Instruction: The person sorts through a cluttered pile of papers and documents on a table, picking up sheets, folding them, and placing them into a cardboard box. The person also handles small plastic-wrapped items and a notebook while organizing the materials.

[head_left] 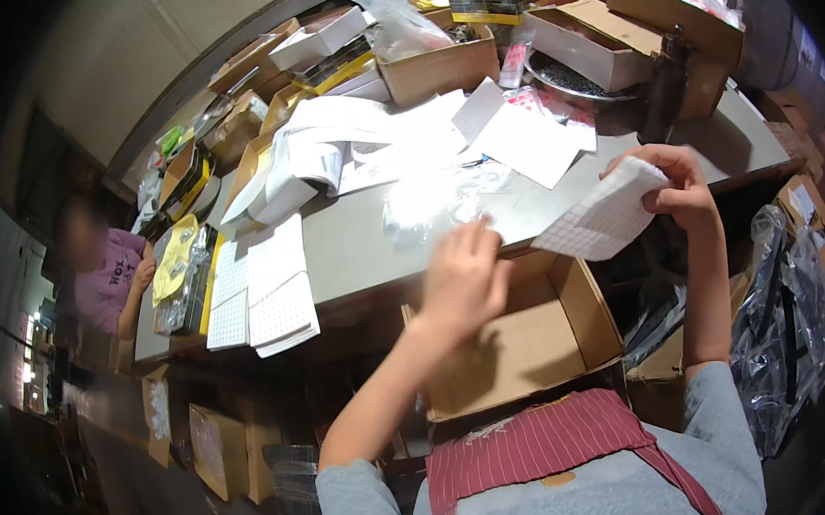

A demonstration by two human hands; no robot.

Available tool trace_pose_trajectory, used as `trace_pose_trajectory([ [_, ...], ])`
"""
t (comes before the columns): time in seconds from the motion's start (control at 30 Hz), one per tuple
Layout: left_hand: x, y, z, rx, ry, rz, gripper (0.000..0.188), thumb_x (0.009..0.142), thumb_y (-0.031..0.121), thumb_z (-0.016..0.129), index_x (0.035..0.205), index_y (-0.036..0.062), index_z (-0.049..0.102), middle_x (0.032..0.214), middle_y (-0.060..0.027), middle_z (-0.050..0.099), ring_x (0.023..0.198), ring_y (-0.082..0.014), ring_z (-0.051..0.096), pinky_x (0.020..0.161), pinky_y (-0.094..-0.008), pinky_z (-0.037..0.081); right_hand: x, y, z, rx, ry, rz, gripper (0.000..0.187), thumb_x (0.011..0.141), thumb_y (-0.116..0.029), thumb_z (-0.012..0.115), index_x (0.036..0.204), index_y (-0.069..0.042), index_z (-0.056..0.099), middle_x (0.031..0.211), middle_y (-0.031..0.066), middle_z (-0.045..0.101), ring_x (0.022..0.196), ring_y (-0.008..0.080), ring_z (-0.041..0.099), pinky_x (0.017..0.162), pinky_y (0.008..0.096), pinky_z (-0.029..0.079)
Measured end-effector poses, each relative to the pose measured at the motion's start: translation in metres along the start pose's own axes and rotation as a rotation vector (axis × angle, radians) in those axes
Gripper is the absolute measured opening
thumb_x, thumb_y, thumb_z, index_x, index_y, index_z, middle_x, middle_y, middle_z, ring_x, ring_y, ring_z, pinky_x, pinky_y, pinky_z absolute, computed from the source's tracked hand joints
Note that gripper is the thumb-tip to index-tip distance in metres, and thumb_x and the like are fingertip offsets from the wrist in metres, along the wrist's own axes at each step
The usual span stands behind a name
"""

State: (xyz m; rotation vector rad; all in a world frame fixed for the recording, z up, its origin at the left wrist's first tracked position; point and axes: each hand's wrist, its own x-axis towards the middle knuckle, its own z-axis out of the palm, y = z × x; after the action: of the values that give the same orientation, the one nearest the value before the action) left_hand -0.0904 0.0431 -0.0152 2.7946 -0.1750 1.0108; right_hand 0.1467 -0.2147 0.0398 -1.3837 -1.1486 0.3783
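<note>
My right hand (680,181) is closed on a white sheet with a grid of small raised squares (606,213), gripping its right end between thumb and fingers. The sheet is held tilted above the table's front edge. My left hand (467,278) is over the near edge of the table, smeared by motion; its fingers look bent, and whether they hold anything cannot be made out. Just beyond it, small clear plastic bags (428,204) lie under a bright glare. Below both hands, an open cardboard box (584,312) rests in front of my striped red apron, its visible inside bare.
Printed sheets (280,276) hang over the grey table's (355,252) front edge at left. White papers (529,144) and a thick paper stack lie farther back. Cardboard boxes (438,69) and a round tray of dark small parts (577,78) crowd the rear. A person (112,269) sits at left.
</note>
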Motion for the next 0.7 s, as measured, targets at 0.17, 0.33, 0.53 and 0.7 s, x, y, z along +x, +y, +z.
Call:
trace_pose_trajectory([
  [0.17, -0.01, -0.023, 0.007, -0.13, -0.144, -0.057, 0.038, 0.07, -0.002, 0.063, 0.108, -0.0012, 0.061, 0.11, -0.0215, 0.066, 0.098, -0.0363, 0.064, 0.086, -0.0406, 0.052, -0.015, 0.043, 0.002, 0.271, 0.126, 0.005, 0.056, 0.06, -0.027, 0.071, 0.105, 0.007, 0.069, 0.108, 0.0206, 0.071, 0.094, 0.0256, 0.068, 0.084, 0.0331, 0.053],
  [0.33, -0.009, -0.014, -0.02, -0.42, -0.211, -0.168, 0.025, 0.08, 0.0, 0.063, 0.105, 0.0023, 0.068, 0.102, -0.011, 0.074, 0.088, -0.0289, 0.07, 0.082, -0.0374, 0.054, 0.0, 0.045, 0.043, 0.615, 0.317, -0.121, 0.034, 0.063, -0.022, 0.07, 0.086, 0.0, 0.059, 0.101, 0.0228, 0.068, 0.077, 0.0233, 0.063, 0.072, 0.033, 0.051],
  [0.53, 0.034, -0.05, -0.008, -0.7, -0.052, -0.405, 0.018, 0.092, -0.003, 0.054, 0.104, -0.0014, 0.068, 0.108, -0.0115, 0.075, 0.093, -0.016, 0.07, 0.086, -0.0323, 0.054, 0.034, 0.036, 0.06, 0.733, 0.084, -0.076, 0.033, 0.071, -0.019, 0.076, 0.092, 0.001, 0.061, 0.091, 0.0151, 0.066, 0.069, 0.0176, 0.062, 0.065, 0.0282, 0.049],
  [0.7, 0.03, -0.046, -0.017, -1.41, -0.264, -0.715, 0.051, 0.109, 0.041, 0.045, 0.13, -0.0043, 0.057, 0.126, -0.0183, 0.063, 0.115, -0.0243, 0.063, 0.089, -0.0342, 0.053, 0.04, 0.02, 0.09, 0.206, -0.231, 0.248, 0.035, 0.079, -0.023, 0.079, 0.102, 0.001, 0.068, 0.085, 0.001, 0.063, 0.08, 0.0102, 0.059, 0.069, 0.0251, 0.047],
])
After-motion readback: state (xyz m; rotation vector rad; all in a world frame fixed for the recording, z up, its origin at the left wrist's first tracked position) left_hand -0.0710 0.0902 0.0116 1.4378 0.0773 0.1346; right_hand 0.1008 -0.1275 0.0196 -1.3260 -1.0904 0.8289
